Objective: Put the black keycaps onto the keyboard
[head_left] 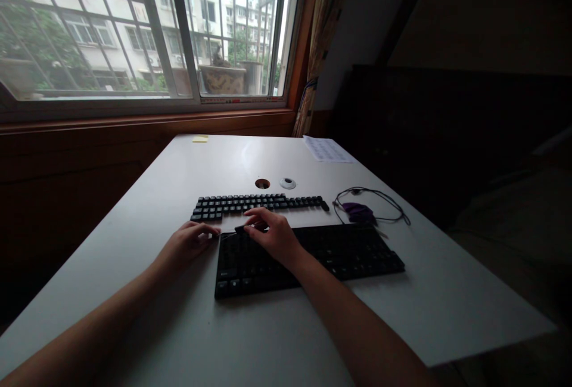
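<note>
A black keyboard lies on the white table, with many of its keys off its upper part. Over its upper left part, my right hand pinches a small dark piece from which a thin, pale wire seems to run left. At the keyboard's top left corner, the fingers of my left hand are pressed together around something small and dark that I cannot make out. Rows of loose black keycaps stand behind the keyboard, partly hidden by my right hand.
A black cable loops beside a purple cloth on the right. Two round fittings, a hole and a white ring, sit farther back. Printed paper and a yellow note lie near the table's far edge.
</note>
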The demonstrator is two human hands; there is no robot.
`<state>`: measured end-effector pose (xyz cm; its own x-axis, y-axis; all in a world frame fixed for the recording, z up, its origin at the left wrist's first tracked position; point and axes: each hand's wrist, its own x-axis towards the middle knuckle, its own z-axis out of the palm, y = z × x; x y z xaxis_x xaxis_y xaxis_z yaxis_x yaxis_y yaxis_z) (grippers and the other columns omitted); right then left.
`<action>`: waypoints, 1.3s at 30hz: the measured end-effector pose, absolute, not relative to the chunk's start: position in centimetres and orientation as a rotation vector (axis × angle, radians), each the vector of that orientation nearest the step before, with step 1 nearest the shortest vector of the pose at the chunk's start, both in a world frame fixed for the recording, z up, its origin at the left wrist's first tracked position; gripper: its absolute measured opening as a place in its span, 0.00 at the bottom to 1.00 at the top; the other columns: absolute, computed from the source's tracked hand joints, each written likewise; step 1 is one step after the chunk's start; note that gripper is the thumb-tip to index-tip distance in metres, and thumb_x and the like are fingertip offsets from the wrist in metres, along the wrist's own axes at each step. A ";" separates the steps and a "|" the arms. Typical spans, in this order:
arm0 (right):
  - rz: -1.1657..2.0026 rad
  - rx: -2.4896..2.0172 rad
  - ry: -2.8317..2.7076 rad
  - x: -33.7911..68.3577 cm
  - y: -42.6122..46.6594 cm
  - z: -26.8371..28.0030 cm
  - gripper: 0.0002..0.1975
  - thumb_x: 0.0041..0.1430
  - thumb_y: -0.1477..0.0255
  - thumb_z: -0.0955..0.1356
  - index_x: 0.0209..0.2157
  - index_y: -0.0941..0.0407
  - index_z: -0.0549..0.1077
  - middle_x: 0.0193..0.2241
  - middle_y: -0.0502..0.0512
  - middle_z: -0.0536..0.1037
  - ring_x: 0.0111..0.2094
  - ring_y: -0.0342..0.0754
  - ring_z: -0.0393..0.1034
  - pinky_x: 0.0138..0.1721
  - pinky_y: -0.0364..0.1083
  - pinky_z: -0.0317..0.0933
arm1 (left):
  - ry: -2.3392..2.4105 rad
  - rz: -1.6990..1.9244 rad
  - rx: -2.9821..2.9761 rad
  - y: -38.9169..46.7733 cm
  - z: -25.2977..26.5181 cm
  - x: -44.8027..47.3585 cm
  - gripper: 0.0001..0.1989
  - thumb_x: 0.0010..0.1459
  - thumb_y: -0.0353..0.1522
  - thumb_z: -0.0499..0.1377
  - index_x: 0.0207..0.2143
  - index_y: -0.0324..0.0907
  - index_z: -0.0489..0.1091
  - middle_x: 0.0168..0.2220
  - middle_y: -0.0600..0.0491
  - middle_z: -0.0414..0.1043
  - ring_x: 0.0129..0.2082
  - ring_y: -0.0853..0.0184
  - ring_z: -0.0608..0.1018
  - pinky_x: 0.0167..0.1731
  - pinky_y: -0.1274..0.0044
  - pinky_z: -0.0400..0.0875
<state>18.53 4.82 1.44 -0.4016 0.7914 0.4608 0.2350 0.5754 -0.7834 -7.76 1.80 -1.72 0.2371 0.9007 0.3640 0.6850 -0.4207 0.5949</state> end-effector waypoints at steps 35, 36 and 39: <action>0.800 -0.837 -1.927 18.6 4.9 1.2 0.13 0.57 0.73 0.70 0.45 0.52 0.73 0.35 0.51 0.80 0.34 0.45 0.76 0.38 0.46 0.71 | 1.371 0.723 2.558 1.1 -0.7 -6.9 0.27 0.49 0.20 0.52 0.50 0.49 0.69 0.54 0.50 0.73 0.46 0.57 0.77 0.45 0.65 0.72; 0.806 -0.836 -1.922 18.6 4.9 1.2 0.13 0.57 0.73 0.70 0.45 0.53 0.73 0.35 0.51 0.80 0.34 0.45 0.76 0.38 0.46 0.71 | 1.383 0.722 2.561 1.2 -0.8 -6.7 0.25 0.48 0.20 0.52 0.48 0.48 0.69 0.55 0.50 0.72 0.48 0.56 0.76 0.46 0.64 0.72; 0.805 -0.841 -1.913 18.6 4.9 1.2 0.13 0.57 0.73 0.70 0.45 0.53 0.74 0.35 0.51 0.80 0.34 0.45 0.76 0.38 0.46 0.71 | 1.435 0.707 2.578 1.5 -1.1 -6.2 0.21 0.48 0.20 0.52 0.43 0.46 0.67 0.58 0.48 0.69 0.52 0.54 0.74 0.47 0.63 0.71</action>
<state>18.60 4.94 1.19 -0.3912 0.8018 0.4518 0.2372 0.5622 -0.7923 -6.24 1.52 -1.07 0.4456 0.8266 0.3438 0.7766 -0.5479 0.3109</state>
